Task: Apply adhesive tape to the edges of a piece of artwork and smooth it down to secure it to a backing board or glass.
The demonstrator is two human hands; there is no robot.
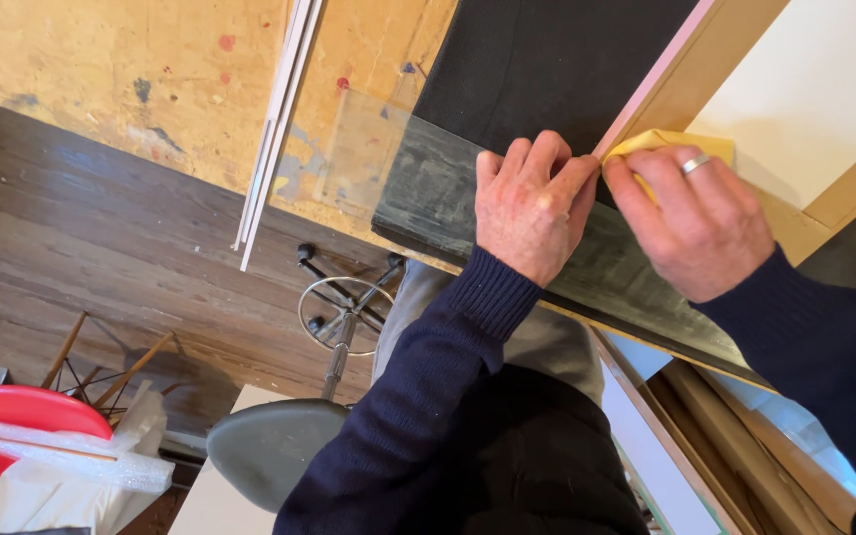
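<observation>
Both hands meet at the black panel's edge on the counter point(200, 79): left hand point(530, 206) curled, fingertips pinching the pink strip point(658, 77) against the black panel point(547, 69); right hand point(695, 223) closed on a yellow cloth point(681, 144) just beside it. Below, a grey stool point(269, 451) and a red chair point(37, 411).

Yellow cloth point(671, 144) pressed against pink strip point(651, 84) beside black panel point(547, 69).

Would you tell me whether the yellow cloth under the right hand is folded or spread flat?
Cannot tell: the right hand covers most of the yellow cloth; only an edge shows.
</observation>
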